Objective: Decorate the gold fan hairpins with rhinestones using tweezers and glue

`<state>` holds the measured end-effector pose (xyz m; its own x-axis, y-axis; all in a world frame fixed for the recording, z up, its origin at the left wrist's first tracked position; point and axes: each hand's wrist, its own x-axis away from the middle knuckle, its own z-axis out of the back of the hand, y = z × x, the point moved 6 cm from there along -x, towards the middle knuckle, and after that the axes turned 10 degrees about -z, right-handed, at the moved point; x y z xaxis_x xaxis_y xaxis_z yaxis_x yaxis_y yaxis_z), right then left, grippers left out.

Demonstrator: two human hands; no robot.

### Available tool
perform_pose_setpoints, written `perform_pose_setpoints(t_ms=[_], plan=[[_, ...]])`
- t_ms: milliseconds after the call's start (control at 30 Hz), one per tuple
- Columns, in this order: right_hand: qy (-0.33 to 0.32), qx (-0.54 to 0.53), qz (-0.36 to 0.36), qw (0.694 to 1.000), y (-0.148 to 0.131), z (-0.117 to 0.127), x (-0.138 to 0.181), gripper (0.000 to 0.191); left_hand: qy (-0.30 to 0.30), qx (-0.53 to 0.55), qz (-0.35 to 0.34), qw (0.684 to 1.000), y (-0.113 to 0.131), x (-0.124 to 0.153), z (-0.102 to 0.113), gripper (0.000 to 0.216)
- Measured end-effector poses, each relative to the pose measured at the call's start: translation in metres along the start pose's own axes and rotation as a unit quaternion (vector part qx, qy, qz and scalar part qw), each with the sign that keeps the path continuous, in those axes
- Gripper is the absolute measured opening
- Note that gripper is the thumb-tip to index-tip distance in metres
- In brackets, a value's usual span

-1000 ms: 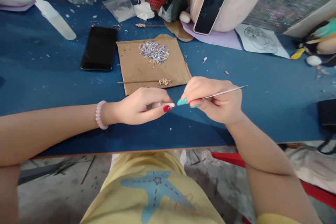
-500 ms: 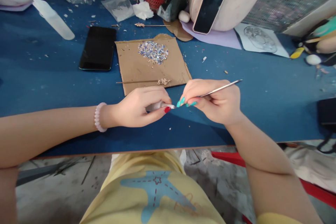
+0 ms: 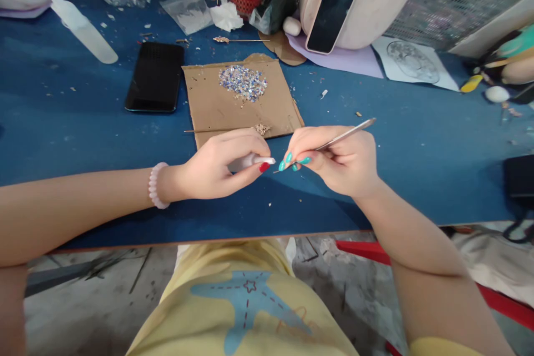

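Note:
My left hand (image 3: pixel 225 166) is closed round a small whitish tube (image 3: pixel 250 162), its narrow white nozzle pointing right past the thumb; most of the tube's body is hidden in the palm. A slim metal tool (image 3: pixel 346 134) with a fine dark tip is pinched like a pen in my right hand (image 3: pixel 337 161). The tool's tip lies just below and right of the nozzle, apart from it. Behind my left hand, a hairpin (image 3: pixel 225 130) with an ornamented head lies across a cardboard sheet (image 3: pixel 208 89). A heap of shiny blue and white bits (image 3: pixel 242 83) sits on the cardboard.
A black phone (image 3: pixel 154 77) lies left of the cardboard. Another hairpin (image 3: pixel 242 40), a plastic bag (image 3: pixel 187 13) and a crumpled tissue (image 3: pixel 226 15) lie behind it. A second phone (image 3: pixel 337 3) leans on a pale bag (image 3: pixel 375 8). The table's front edge (image 3: pixel 233 240) runs before me.
The tool's tip has come away from the nozzle, and a gap now shows between them. My right hand has shifted slightly left, with the tool tilted steeper. My left hand has risen a little.

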<state>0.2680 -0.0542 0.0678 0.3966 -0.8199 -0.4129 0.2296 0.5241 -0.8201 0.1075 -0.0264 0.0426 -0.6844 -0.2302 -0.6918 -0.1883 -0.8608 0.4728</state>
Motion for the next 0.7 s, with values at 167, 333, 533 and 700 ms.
perform_pose_setpoints(t_ms=[167,333,533,700], plan=[[0.013,-0.025,0.017,0.999,-0.0008,0.0012,0.0002,0.02,0.013,-0.004,0.002,1.0,-0.0003,-0.0027,0.003,0.007],[0.075,-0.024,0.041,0.996,-0.001,0.0049,-0.0002,0.022,0.036,0.0,-0.013,0.999,0.0022,-0.0033,0.0058,0.005],[0.097,-0.009,0.046,0.994,-0.0014,0.004,0.0001,0.021,0.041,-0.001,-0.015,0.999,0.0037,-0.0041,0.0068,0.005],[0.096,-0.016,0.048,0.994,-0.0016,0.004,0.0002,0.018,0.041,0.001,-0.017,0.999,0.0041,-0.0044,0.007,0.005]])
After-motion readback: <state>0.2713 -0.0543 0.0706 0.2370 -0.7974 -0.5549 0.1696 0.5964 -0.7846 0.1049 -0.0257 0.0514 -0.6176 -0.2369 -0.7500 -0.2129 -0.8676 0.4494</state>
